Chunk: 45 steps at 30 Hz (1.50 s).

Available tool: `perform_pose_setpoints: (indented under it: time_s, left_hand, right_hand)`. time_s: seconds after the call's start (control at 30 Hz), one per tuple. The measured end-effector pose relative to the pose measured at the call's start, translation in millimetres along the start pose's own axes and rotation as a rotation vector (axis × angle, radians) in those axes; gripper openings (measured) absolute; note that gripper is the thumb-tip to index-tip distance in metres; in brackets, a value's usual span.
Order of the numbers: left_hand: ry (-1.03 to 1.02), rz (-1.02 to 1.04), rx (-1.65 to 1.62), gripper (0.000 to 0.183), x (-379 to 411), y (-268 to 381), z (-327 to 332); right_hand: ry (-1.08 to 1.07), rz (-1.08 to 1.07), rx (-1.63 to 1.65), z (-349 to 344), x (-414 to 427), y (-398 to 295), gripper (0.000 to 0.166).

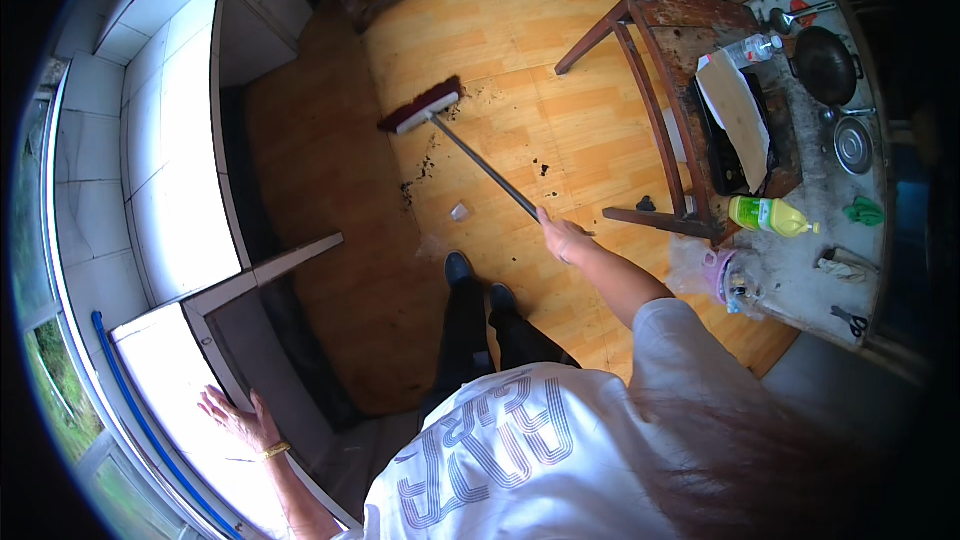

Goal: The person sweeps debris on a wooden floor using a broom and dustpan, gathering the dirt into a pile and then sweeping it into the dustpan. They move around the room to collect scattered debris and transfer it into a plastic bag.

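My right hand (pixel 562 238) is closed around the upper part of the handle of a push broom (pixel 487 165). The broom's head, with dark red bristles and a white base, lies on the wood-patterned floor ahead of my feet. Dark crumbs of debris (pixel 424 169) are scattered beside the broom head and further right. A small pale scrap (pixel 459 211) lies in front of my shoes. At the lower left, my left hand (pixel 244 420) is spread at the edge of the white tiled counter (pixel 180 225), holding nothing.
A worn wooden table (pixel 675 11) stands on the right, bearing cardboard (pixel 739 116) and a plastic bottle. Beyond it, a ledge holds a black wok (pixel 825 66), a metal lid and scissors. A pink bin with a plastic bag (pixel 720 277) is near the table. A low partition juts from the counter.
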<state>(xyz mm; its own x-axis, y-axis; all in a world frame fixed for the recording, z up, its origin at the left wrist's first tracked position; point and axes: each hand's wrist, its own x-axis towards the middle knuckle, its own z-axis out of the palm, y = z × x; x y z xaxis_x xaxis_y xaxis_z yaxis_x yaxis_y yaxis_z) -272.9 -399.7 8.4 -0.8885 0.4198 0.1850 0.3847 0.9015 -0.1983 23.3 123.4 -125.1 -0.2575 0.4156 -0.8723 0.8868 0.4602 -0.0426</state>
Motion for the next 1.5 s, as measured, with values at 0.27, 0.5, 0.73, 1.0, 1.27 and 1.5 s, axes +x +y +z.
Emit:
perform_pose_setpoints:
  time_s: [0.27, 0.5, 0.73, 1.0, 1.27, 1.5]
  left_hand:
    - [-0.127, -0.118, 0.108, 0.096, -37.3, -10.7, -8.7]
    - [-0.193, -0.237, 0.193, 0.095, -40.7, -9.1, -4.4]
    - [-0.144, -0.219, 0.160, 0.094, -43.4, -10.0, -0.4]
    - [-0.078, -0.197, 0.084, 0.095, -43.2, -11.2, -0.3]
    - [-0.100, -0.199, 0.026, 0.094, -41.1, 0.6, -11.5]
    - [-0.066, -0.162, -0.014, 0.092, -41.1, -0.5, -14.5]
  right_hand:
    - [-0.065, 0.022, -0.319, 35.6, -102.0, 172.5, 0.057]
    - [0.289, -0.192, -0.018, -4.1, -116.9, 206.5, 0.052]
    - [0.165, 0.111, 0.199, -58.9, 36.9, 68.7, 0.033]
    - [0.206, -0.014, 0.131, 77.9, 44.4, 59.9, 0.050]
    - [0.086, -0.436, -0.370, 97.2, -104.7, 126.1, 0.057]
    - [-0.019, -0.801, -0.714, 108.5, -67.8, -25.4, 0.039]
